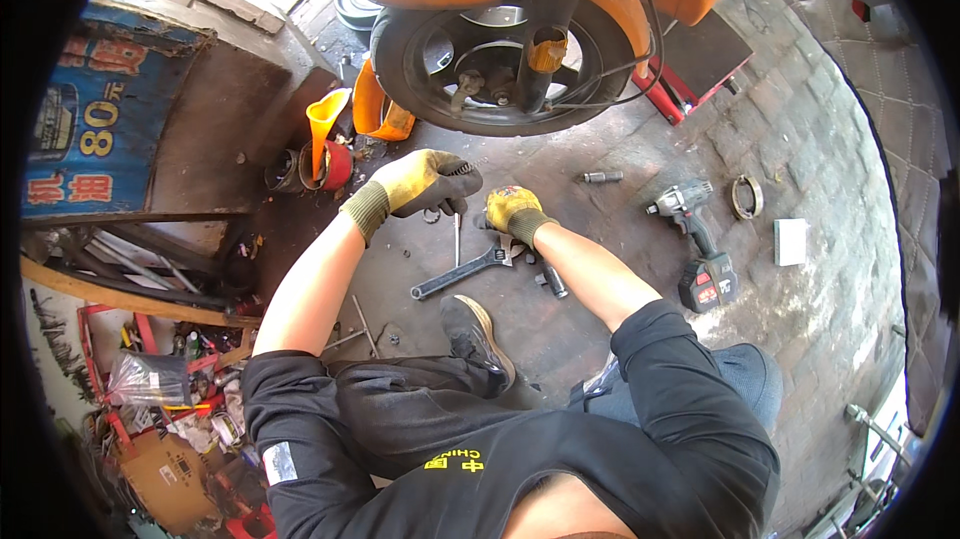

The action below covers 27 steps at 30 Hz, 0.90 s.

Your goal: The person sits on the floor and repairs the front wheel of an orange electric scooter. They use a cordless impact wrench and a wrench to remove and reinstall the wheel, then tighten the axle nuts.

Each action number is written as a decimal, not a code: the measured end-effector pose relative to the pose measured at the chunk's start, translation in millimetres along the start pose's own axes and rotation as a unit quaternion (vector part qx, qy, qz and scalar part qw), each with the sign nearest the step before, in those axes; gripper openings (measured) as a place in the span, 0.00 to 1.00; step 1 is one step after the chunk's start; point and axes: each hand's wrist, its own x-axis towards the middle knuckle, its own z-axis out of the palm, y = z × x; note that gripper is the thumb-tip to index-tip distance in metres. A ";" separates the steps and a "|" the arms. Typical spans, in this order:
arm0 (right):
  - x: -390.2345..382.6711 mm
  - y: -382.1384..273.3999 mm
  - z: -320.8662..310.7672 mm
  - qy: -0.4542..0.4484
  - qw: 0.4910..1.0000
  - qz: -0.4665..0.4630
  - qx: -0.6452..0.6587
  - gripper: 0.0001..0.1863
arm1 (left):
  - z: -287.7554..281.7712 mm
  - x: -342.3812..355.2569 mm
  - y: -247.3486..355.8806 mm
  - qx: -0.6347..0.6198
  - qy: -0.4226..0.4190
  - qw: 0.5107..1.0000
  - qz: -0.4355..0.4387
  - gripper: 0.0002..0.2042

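Observation:
Both my hands wear yellow work gloves with grey palms, low over the paving. My left hand (432, 182) has its fingers curled, with a dark ridged shape at the fingertips that I cannot make out. Just to its right, my right hand (513, 211) is closed, its grip hidden by the glove. Between and below them, a thin tool with a pale shaft (458, 239) lies on the ground, touching or close to an adjustable wrench (460, 276). A dark cylindrical tool (553, 279) lies below my right wrist. Ahead stands the scooter's front wheel (400, 69) under an orange fender (620, 9).
To the right lie a socket (602, 178), a cordless impact wrench (690, 219), a metal ring (746, 197) and a white box (790, 242). At left, an orange funnel (322, 119) stands in a red can (340, 169). Cluttered tools fill a red rack (90, 359) at lower left.

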 end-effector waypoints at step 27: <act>-9.6 -1.9 -114.6 0.156 0.787 -0.049 0.595 0.21 | -72.0 49.8 -47.7 0.186 -0.011 0.980 0.074 0.23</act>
